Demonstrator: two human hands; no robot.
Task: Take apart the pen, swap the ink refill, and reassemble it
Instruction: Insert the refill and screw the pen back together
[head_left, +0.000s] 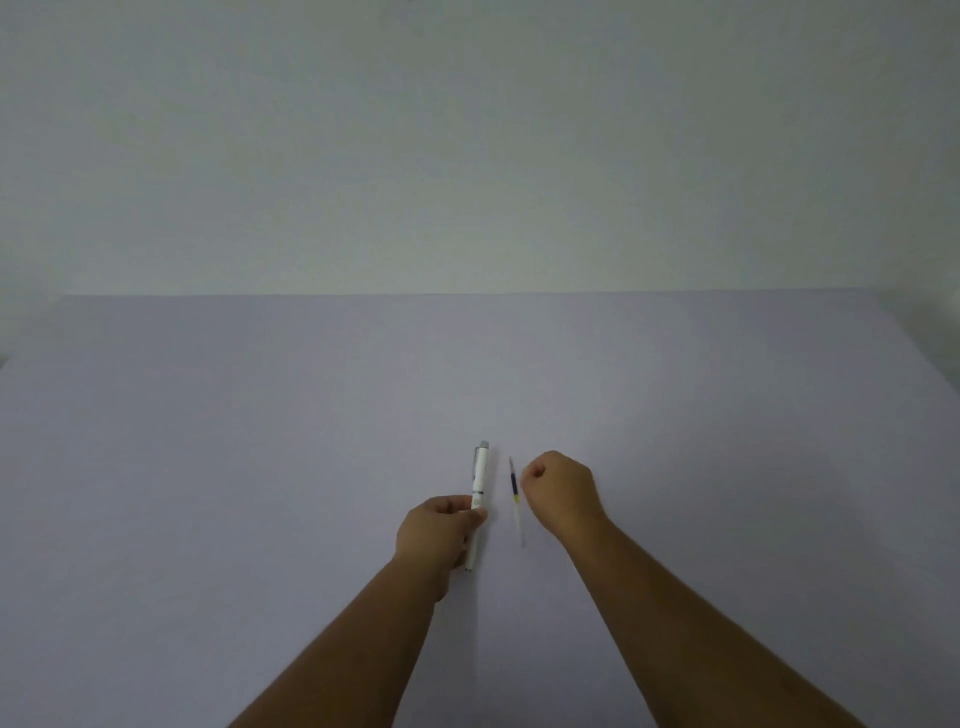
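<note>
A white pen (479, 478) with a grey cap end and a clip lies lengthwise on the table, pointing away from me. My left hand (439, 530) grips its near half between thumb and fingers. Just to the right lies a thin ink refill (516, 501), dark at its far part and clear at its near part, flat on the surface. My right hand (563, 491) is curled into a loose fist right beside the refill, its fingers close to the refill's far part; I cannot tell whether they touch it.
The pale lilac table (260, 441) spreads wide on all sides. Its far edge meets a plain light wall (467, 156). Both forearms reach in from the bottom of the view.
</note>
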